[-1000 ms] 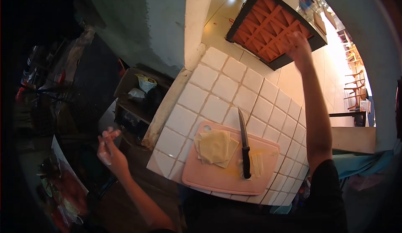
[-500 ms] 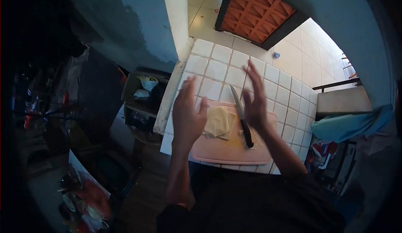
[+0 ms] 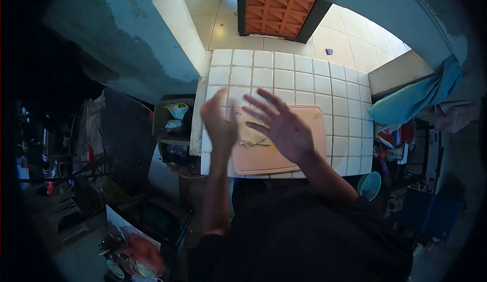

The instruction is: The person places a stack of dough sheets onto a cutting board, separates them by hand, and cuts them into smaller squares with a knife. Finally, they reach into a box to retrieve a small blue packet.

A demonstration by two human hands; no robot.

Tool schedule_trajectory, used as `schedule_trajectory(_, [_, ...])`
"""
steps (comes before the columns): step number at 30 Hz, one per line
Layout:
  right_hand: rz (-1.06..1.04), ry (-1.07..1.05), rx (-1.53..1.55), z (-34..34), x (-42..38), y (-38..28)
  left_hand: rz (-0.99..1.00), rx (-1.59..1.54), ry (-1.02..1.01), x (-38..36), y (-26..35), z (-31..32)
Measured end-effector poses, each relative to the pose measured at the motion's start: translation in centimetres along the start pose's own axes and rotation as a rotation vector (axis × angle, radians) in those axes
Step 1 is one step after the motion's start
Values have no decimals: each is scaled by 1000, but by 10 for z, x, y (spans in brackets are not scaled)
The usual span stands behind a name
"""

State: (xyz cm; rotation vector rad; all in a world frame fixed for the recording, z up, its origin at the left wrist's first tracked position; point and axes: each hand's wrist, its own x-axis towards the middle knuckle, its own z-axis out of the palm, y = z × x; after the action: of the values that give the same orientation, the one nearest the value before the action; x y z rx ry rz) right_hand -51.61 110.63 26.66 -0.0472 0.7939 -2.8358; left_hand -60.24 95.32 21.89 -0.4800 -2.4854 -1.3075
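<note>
A pink cutting board [image 3: 309, 155] lies on the white tiled counter. Pale yellow flat sheets [image 3: 248, 136] are stacked on its left part, partly covered by my hands. Over the right side of the sheets is my right hand [image 3: 288, 130], open, with its fingers spread and nothing in it. My left hand [image 3: 220, 119] is above the board's left edge, close to the sheets; motion smears its fingers, so their pose is unclear. The knife cannot be seen now.
White tiles [image 3: 304, 81] extend beyond the board. Left of the counter stands a dark shelf with bags [image 3: 176, 110]. A teal cloth [image 3: 416, 97] hangs at the right, above a light teal bowl [image 3: 369, 185]. An orange lattice panel [image 3: 276, 12] is beyond the counter.
The view has turned and shifted. My right hand has moved left, from beside the knife to over the sheets, closer to my left hand. The knife has gone out of sight.
</note>
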Motion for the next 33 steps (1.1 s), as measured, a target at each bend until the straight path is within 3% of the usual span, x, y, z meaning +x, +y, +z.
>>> schedule_trajectory(1, [-168,65,-357,3,-4,0,-211,-93,1,4,-12,-7])
schedule_trajectory(3, [-429,220,-1116,20,-13,10,-185,-99,-46,-8,-14,-7])
schedule_trajectory(5, [-686,-164,-1621,3,-6,49,177,-11,-126,-27,4,3])
schedule_trajectory(7, [-597,-381,-1926,-32,13,63,428,247,-16,-36,-54,-11])
schedule_trajectory(8, [-514,-111,-1831,-46,25,53,210,539,-62,-15,13,-48])
schedule_trajectory(9, [-433,150,-1720,-62,34,40,21,187,-12,-9,21,-70])
schedule_trajectory(10, [-431,354,-1685,-94,30,32,-236,50,48,-12,30,-93])
schedule_trajectory(11, [-429,548,-1646,-123,17,20,-126,55,202,-21,1,-103])
schedule_trajectory(12, [-428,586,-1670,-131,2,1,-195,85,184,-25,-7,-116])
schedule_trajectory(14, [-391,607,-1689,-128,-27,-13,-299,110,122,-40,-14,-119])
schedule_trajectory(16, [68,720,-1689,-121,-40,-14,-359,167,12,-50,-30,-92])
schedule_trajectory(17, [68,711,-1684,-124,-45,-5,-298,73,-29,-59,-37,-71])
schedule_trajectory(19, [-159,559,-2085,-136,-58,20,-325,168,-196,-75,-38,-36])
schedule_trajectory(23, [-163,555,-2117,-140,-60,26,-314,194,-248,-97,-19,3])
schedule_trajectory(32, [-46,542,-1872,-167,-69,6,-384,-130,-154,-108,22,44])
schedule_trajectory(33, [-8,543,-1727,-168,-69,4,-397,-170,-159,-110,26,49])
